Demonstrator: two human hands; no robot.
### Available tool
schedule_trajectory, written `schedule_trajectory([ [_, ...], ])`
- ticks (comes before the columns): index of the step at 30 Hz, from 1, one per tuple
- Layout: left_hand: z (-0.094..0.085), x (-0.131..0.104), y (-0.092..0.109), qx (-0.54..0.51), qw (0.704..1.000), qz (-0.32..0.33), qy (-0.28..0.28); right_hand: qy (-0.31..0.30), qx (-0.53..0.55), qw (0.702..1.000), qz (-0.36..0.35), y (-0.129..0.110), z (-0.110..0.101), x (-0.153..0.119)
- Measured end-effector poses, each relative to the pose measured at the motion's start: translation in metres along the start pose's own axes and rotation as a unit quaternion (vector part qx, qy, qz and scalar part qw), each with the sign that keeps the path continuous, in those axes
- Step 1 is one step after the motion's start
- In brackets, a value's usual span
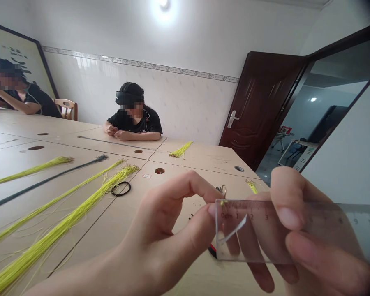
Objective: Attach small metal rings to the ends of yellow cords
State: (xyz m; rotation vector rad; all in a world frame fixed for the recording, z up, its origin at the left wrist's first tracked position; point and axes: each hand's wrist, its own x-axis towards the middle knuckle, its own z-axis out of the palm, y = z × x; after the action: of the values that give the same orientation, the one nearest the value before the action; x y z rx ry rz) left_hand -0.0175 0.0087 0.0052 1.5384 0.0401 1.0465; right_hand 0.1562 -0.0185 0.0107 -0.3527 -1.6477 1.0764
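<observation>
In my right hand is a clear plastic ruler, gripped between thumb and fingers and held up in front of me. The thumb and forefinger of my left hand are pinched together at the ruler's zero end. Between them is a small gold-coloured fish hook, its curve standing above the ruler's top edge. A bit of yellow line shows by the zero mark. Other fingers of my left hand show through the ruler. Partly hidden behind the ruler is a red and black tool.
Bundles of yellow line and a dark bundle lie across the left of the table. A black band lies close by. Another yellow bundle lies farther back. Across the table sits a person, another person farther left.
</observation>
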Motion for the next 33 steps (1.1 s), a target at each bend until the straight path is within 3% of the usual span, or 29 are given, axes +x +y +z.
schedule_trajectory([
  [8,0.0002,0.0021,-0.0014,0.024,1.0,0.005,0.014,-0.005,0.028,0.999,0.029,-0.0005,0.0053,-0.0019],
  [14,-0.0017,0.002,-0.0014,0.095,0.993,0.032,0.068,-0.014,0.039,0.998,0.046,-0.0024,0.0061,-0.0018],
  [27,-0.001,-0.0013,-0.0017,0.048,0.998,0.017,0.027,0.007,0.025,0.999,0.038,-0.0021,0.008,-0.0024],
  [33,-0.0019,-0.0002,-0.0017,0.071,0.996,0.024,0.056,0.012,0.049,0.998,0.042,0.0002,0.0035,-0.004],
])
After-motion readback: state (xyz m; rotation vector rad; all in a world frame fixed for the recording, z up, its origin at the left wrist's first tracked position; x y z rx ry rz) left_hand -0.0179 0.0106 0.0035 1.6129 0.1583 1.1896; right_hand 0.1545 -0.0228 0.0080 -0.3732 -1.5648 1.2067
